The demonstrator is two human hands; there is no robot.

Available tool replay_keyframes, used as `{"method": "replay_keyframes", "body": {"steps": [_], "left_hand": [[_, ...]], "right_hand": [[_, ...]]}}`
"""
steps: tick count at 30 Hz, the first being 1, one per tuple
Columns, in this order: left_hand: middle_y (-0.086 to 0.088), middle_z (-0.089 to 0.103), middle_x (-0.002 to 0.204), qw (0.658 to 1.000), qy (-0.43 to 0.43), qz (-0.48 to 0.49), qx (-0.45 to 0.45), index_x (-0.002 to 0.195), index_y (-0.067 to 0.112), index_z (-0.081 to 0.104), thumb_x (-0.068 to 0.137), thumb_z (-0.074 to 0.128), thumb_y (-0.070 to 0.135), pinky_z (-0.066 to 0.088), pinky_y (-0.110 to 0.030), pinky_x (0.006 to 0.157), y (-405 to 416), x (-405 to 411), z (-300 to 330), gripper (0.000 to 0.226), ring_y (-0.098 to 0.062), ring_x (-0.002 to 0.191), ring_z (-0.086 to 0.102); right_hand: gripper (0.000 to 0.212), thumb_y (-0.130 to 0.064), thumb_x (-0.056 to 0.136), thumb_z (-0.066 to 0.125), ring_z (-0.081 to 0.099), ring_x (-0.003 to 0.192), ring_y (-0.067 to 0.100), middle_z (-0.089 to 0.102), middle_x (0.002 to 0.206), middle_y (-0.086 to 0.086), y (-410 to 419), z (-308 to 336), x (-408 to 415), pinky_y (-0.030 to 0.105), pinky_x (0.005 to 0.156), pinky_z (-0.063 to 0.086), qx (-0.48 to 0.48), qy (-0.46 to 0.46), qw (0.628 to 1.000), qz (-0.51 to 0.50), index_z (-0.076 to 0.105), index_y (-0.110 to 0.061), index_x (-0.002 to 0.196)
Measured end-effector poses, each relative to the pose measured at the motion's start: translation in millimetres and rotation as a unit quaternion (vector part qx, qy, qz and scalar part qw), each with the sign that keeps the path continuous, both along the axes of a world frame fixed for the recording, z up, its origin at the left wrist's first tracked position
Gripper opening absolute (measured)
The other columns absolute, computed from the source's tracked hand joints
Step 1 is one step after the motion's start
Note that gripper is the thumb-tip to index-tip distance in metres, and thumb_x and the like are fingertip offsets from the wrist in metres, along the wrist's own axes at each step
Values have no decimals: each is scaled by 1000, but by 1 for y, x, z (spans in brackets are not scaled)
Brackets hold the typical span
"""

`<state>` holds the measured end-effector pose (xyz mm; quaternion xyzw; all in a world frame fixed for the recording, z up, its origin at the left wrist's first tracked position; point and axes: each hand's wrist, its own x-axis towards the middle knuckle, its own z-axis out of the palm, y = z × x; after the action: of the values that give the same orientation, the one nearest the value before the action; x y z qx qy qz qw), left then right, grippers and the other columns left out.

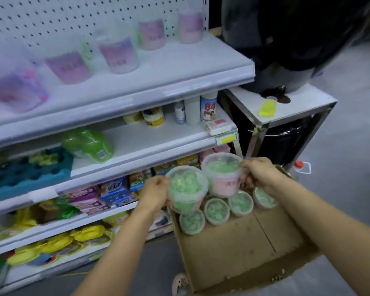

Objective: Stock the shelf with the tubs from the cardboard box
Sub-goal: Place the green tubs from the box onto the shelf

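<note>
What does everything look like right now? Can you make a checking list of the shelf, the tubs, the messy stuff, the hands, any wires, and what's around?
Surface: top shelf, white, with a row of blurred pink tubs at the back.
Job's things: cardboard box holds four tubs with green contents; two more are lifted above it.
Clutter: green bottle lying on the second shelf.
Hands: left hand holds one tub; right hand holds another tub.
Cables: nothing seen.
Surroundings: white stand with a dark container, grey floor.

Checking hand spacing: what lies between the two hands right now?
In the head view, two lidded tubs: the left hand holds one, the right hand the other.
</note>
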<state>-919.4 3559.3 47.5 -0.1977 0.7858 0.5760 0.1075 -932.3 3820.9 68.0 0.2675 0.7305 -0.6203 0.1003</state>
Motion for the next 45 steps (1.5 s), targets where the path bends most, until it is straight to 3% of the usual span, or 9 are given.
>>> {"method": "replay_keyframes", "body": {"steps": [6,17,25,27,33,36,40,43,45], "left_hand": [[5,45,37,994,97,7,43,67,9,56,96,46,14,50,-33,53,-30,-24,80,31,-12,37,45],[-4,41,43,973,216,33,79,65,7,55,90,56,12,46,-27,43,-81,-95,202,26,-18,40,40],[-9,40,58,975,190,16,118,83,2,59,87,55,11,46,-25,43,-103,-140,231,11,-18,44,38],[-9,39,61,975,186,12,121,86,1,59,87,55,12,47,-25,43,-108,-150,235,11,-20,50,37],[-7,38,57,979,181,14,96,90,2,59,87,56,13,48,-27,46,-117,-170,240,12,-20,51,37],[-9,40,59,979,181,9,92,87,2,59,87,56,14,48,-26,45,-114,-174,240,12,-20,50,38],[-7,40,58,979,178,-15,95,78,5,56,88,52,13,46,-25,45,-94,-177,242,14,-17,47,36],[-7,40,58,977,181,-32,108,76,7,56,88,51,12,45,-25,44,-69,-181,245,13,-16,45,35],[-6,40,57,976,182,-48,106,76,8,57,88,51,13,45,-25,44,-50,-183,247,15,-16,45,35]], "right_hand": [[11,-10,87,57,34,33,17,51,46,9,-21,95,-34,19,40,27,-6,91,995,40,58,-4,78],[18,-13,88,56,36,44,16,53,60,11,-74,224,-148,24,45,35,-70,216,974,16,56,-3,103],[7,-6,88,54,35,33,13,44,59,8,-126,224,-236,20,39,33,-76,204,976,-25,50,-9,83],[3,-7,88,56,39,39,15,46,59,8,-131,218,-251,21,39,36,-78,191,978,-26,54,-7,91],[47,-27,92,55,52,56,23,58,76,12,-129,214,-265,30,49,46,14,152,988,31,45,-7,134],[59,-55,91,43,57,108,28,51,133,7,-120,221,-242,46,81,53,286,253,919,99,30,-34,144],[58,-56,81,62,57,108,2,42,133,-16,-117,233,-181,32,80,56,146,401,860,278,42,-50,136],[65,-58,64,75,44,123,-6,30,141,-31,-107,231,-155,28,94,46,226,415,797,376,50,-57,125],[57,-50,66,79,48,119,-3,33,140,-35,-95,228,-151,28,93,48,253,417,789,373,59,-52,119]]}}
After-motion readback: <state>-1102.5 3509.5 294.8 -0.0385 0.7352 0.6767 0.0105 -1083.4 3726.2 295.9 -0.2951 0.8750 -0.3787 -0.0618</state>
